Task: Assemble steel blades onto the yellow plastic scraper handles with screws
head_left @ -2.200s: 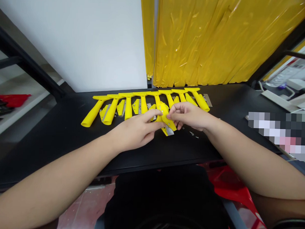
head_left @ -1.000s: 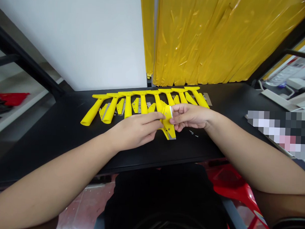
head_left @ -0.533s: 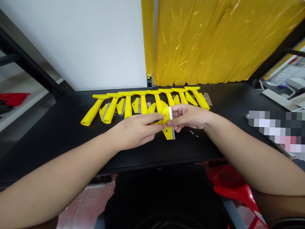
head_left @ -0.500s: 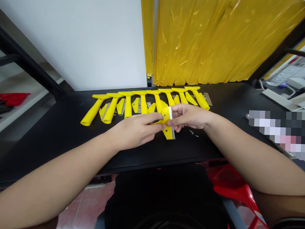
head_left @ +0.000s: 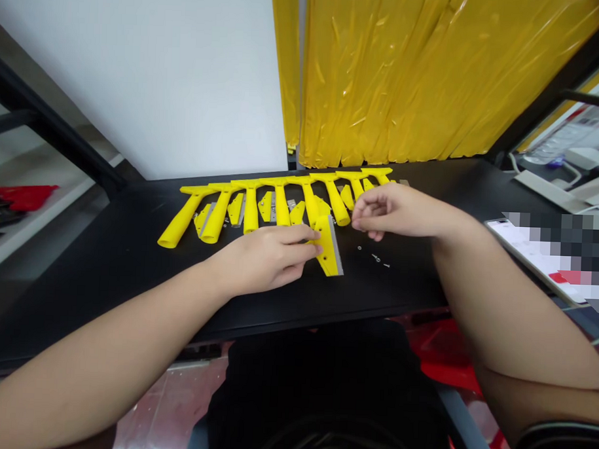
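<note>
My left hand (head_left: 283, 257) pinches a yellow plastic scraper head (head_left: 330, 255) with a thin metal blade (head_left: 336, 249) along its right edge. Dark holes dot the yellow face; fingers cover its left part. Apart from it, to the right, hovers my right hand (head_left: 388, 211), its fingers loosely curled and nothing visible between them. Below that hand, small screws and ring-shaped pieces (head_left: 377, 259) lie on the black tabletop. Behind both hands runs a row of yellow scraper handles (head_left: 251, 206), with more yellow heads and metal blades (head_left: 237, 209) lying among them.
A white panel (head_left: 187, 70) and yellow plastic sheeting (head_left: 407, 77) rise behind the black table (head_left: 130, 277). To the right lies a phone-like device (head_left: 519, 248), partly blurred out. Shelving with a red item (head_left: 28, 197) stands at the left.
My right hand has let go of the scraper head's blade edge and moved right and slightly up. My left hand still holds the head in nearly the same spot.
</note>
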`<state>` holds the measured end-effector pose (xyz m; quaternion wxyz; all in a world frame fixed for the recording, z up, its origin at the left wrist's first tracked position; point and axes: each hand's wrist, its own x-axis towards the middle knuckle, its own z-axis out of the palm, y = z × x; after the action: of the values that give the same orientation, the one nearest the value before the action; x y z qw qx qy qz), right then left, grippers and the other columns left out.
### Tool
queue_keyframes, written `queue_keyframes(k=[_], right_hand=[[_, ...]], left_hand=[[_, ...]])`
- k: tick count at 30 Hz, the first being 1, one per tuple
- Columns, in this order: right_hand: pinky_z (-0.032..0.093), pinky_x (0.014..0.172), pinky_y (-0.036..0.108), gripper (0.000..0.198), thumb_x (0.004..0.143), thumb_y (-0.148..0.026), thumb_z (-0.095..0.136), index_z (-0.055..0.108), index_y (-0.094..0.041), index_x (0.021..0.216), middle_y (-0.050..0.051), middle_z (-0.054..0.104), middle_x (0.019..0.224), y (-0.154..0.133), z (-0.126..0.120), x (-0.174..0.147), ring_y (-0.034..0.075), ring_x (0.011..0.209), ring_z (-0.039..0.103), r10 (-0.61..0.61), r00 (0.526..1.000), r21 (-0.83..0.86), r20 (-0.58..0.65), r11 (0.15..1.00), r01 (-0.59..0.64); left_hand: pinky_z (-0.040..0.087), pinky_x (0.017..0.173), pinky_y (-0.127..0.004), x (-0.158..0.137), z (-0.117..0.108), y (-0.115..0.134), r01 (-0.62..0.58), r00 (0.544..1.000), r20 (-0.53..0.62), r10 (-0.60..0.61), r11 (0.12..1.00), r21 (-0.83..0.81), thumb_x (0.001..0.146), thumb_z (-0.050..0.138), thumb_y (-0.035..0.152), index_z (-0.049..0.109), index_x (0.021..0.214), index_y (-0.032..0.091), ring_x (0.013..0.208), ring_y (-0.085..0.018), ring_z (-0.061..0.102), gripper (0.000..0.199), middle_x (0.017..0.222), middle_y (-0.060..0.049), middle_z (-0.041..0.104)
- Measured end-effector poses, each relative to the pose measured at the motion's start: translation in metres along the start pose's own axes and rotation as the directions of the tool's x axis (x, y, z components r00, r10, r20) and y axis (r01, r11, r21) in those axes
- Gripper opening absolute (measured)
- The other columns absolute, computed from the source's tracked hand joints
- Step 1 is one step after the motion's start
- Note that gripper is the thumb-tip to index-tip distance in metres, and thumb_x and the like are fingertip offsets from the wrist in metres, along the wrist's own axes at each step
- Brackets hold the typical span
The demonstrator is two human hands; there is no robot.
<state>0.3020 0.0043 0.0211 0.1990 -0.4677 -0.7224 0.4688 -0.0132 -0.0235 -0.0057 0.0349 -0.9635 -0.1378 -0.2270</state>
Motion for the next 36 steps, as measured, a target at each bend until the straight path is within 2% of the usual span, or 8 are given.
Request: queue_keyframes(k=[3, 6, 18, 21, 24, 27, 29, 36], right_hand=[[0.059, 0.058, 0.027, 0.022, 0.079, -0.039, 0.09, 0.08, -0.021, 0.088, 0.001, 0.078, 0.072, 0.005, -0.018, -0.011, 0.016, 0.061, 0.073, 0.092, 0.99, -0.245, 0.105, 0.968, -0.064], [0.057, 0.058, 0.03, 0.022, 0.077, -0.037, 0.09, 0.083, -0.023, 0.092, 0.001, 0.08, 0.076, 0.012, -0.021, -0.011, 0.019, 0.062, 0.074, 0.184, 0.967, -0.347, 0.177, 0.931, -0.114], [0.047, 0.06, 0.031, 0.004, 0.085, -0.027, 0.076, 0.077, -0.023, 0.085, 0.0, 0.075, 0.075, 0.009, 0.009, 0.007, 0.016, 0.06, 0.065, 0.13, 0.979, -0.484, 0.157, 0.874, -0.038], [0.042, 0.062, 0.031, 0.007, 0.087, -0.025, 0.075, 0.073, -0.022, 0.081, 0.0, 0.07, 0.073, 0.005, 0.01, 0.006, 0.015, 0.062, 0.058, 0.065, 0.982, -0.499, 0.178, 0.866, 0.033], [0.041, 0.064, 0.031, 0.013, 0.093, -0.034, 0.073, 0.072, -0.022, 0.088, 0.0, 0.067, 0.077, 0.003, 0.015, 0.007, 0.015, 0.067, 0.054, -0.104, 0.985, -0.382, 0.137, 0.912, 0.149], [0.045, 0.073, 0.032, 0.018, 0.097, -0.04, 0.073, 0.073, -0.022, 0.095, 0.002, 0.063, 0.088, 0.002, 0.025, 0.011, 0.017, 0.08, 0.054, -0.349, 0.937, -0.277, 0.037, 0.897, 0.345], [0.046, 0.075, 0.033, 0.015, 0.095, -0.037, 0.075, 0.075, -0.023, 0.095, 0.003, 0.058, 0.095, 0.002, 0.032, 0.015, 0.018, 0.085, 0.053, -0.433, 0.901, -0.28, 0.003, 0.865, 0.417], [0.052, 0.083, 0.036, 0.014, 0.094, -0.037, 0.078, 0.073, -0.023, 0.095, 0.005, 0.068, 0.107, 0.005, 0.042, 0.023, 0.02, 0.095, 0.062, -0.394, 0.919, -0.106, 0.024, 0.913, 0.394]], left_hand=[[0.068, 0.101, -0.033, 0.0, 0.0, 0.001, 0.016, 0.999, 0.053, -0.014, 0.999, -0.045, 0.104, 0.057, 0.015, 0.077, 0.122, 0.018, 0.113, -0.021, 0.081, 0.026, 0.132, -0.01, 0.077], [0.068, 0.099, -0.033, 0.0, -0.001, 0.002, 0.024, 0.996, 0.088, -0.018, 0.997, -0.07, 0.104, 0.056, 0.013, 0.077, 0.12, 0.018, 0.112, -0.02, 0.08, 0.027, 0.131, -0.01, 0.078], [0.066, 0.099, -0.032, 0.0, 0.001, 0.002, 0.025, 0.99, 0.138, -0.017, 0.998, -0.058, 0.103, 0.057, 0.011, 0.074, 0.125, 0.019, 0.115, -0.021, 0.079, 0.029, 0.133, -0.01, 0.076], [0.067, 0.097, -0.033, 0.0, 0.0, 0.002, 0.005, 0.989, 0.149, 0.0, 0.999, -0.036, 0.103, 0.058, 0.011, 0.074, 0.125, 0.018, 0.114, -0.023, 0.079, 0.028, 0.133, -0.01, 0.076], [0.068, 0.095, -0.034, 0.001, -0.002, 0.002, -0.018, 0.986, 0.163, 0.019, 1.0, -0.011, 0.103, 0.059, 0.011, 0.074, 0.126, 0.017, 0.112, -0.023, 0.079, 0.029, 0.132, -0.01, 0.076], [0.068, 0.094, -0.035, 0.002, -0.002, 0.002, -0.041, 0.986, 0.164, 0.039, 0.999, 0.008, 0.101, 0.061, 0.01, 0.074, 0.127, 0.017, 0.111, -0.024, 0.079, 0.03, 0.133, -0.011, 0.076], [0.068, 0.094, -0.036, 0.002, -0.001, 0.002, -0.052, 0.986, 0.16, 0.049, 0.999, 0.016, 0.1, 0.062, 0.008, 0.075, 0.127, 0.016, 0.11, -0.024, 0.079, 0.031, 0.132, -0.011, 0.075], [0.067, 0.095, -0.036, 0.003, -0.002, 0.005, -0.08, 0.989, 0.129, 0.07, 0.994, 0.071, 0.1, 0.058, 0.006, 0.076, 0.123, 0.016, 0.102, -0.023, 0.08, 0.031, 0.126, -0.011, 0.076]])
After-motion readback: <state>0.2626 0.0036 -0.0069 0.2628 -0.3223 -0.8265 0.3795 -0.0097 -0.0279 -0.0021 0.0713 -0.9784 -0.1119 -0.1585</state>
